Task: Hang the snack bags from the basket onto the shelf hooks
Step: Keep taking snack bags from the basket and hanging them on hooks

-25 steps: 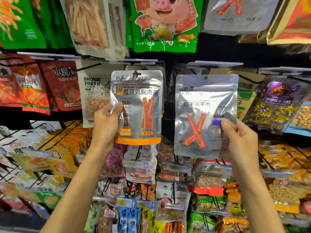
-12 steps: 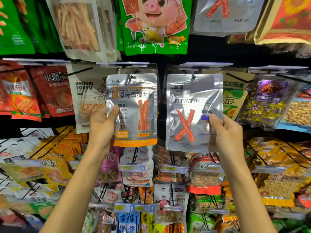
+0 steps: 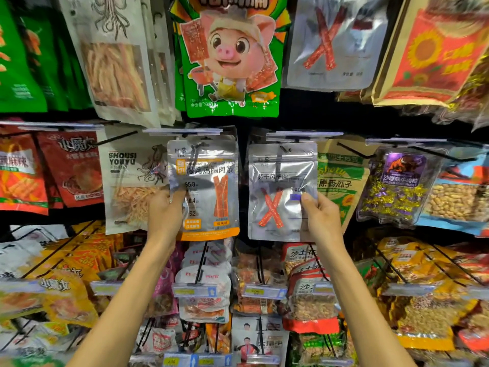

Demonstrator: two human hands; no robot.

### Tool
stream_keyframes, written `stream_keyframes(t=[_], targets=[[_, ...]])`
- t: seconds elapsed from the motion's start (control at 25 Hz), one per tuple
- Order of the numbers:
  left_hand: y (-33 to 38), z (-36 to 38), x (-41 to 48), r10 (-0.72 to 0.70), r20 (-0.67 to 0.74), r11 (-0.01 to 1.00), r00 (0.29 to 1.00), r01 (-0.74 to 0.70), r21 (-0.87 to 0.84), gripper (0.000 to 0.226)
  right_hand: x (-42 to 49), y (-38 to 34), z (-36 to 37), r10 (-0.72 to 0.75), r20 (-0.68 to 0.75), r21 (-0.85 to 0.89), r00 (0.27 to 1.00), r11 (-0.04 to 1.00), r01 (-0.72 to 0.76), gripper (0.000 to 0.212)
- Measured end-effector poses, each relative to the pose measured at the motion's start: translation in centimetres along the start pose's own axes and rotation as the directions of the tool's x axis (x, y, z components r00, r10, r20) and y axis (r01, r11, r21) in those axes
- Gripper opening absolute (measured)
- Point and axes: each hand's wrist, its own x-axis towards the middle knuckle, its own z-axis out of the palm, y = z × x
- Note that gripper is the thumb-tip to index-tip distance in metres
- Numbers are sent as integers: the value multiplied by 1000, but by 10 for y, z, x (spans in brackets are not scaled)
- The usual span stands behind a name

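Two light, slick foil pouches, tops at black wire hooks [image 3: 284, 149] | left hand [image 3: 165, 210] pinches orange-banded silver pouch [image 3: 209, 186] by its side edge | right hand [image 3: 321, 218] pinches silver red-cross pouch [image 3: 277, 192] likewise | judged: stiff side seams grip best

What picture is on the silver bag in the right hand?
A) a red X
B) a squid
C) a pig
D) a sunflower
A: the silver bag that the right hand pinches shows two red strips crossed like an X.
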Motion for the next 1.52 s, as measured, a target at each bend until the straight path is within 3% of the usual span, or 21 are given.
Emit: stream_keyframes(t=[0.2,0.48,0.64,1.0,1.12,1.2,1.28,1.36,1.44,1.52], targets=[[-1,10,8,70,17,996,997,-69,-52,27,16,4,9,-17,20,-28,1000,999,18,38],[-7,-1,3,99,110,995,989,-95,-44,43,14,13,11,-42,37,-36,998,998,44,34],[-5,-5,4,90,129,996,988,-89,-13,42,13,10,9,-35,74,-78,997,996,41,34],[3,-22,13,119,285,921,951,-213,327,39,27,12,-15,-37,207,-329,978,939,106,42],[5,-31,10,121,287,797,950,-265,542,35,33,21,-24,6,251,-521,968,843,130,32],[5,-36,7,67,293,632,954,-267,727,38,31,23,-32,19,286,-676,958,712,188,27],[12,-40,1,-65,286,328,956,-250,911,49,25,20,-44,47,320,-786,946,571,237,39],[22,-43,-8,-131,270,50,954,-266,963,52,19,15,-58,62,332,-873,941,397,282,49],[36,-41,-27,-30,275,-38,961,-276,960,50,9,4,-78,72,348,-907,935,280,316,51],[54,-33,-54,132,283,-12,950,-284,959,44,-3,-6,-102,91,363,-916,927,215,338,53]])
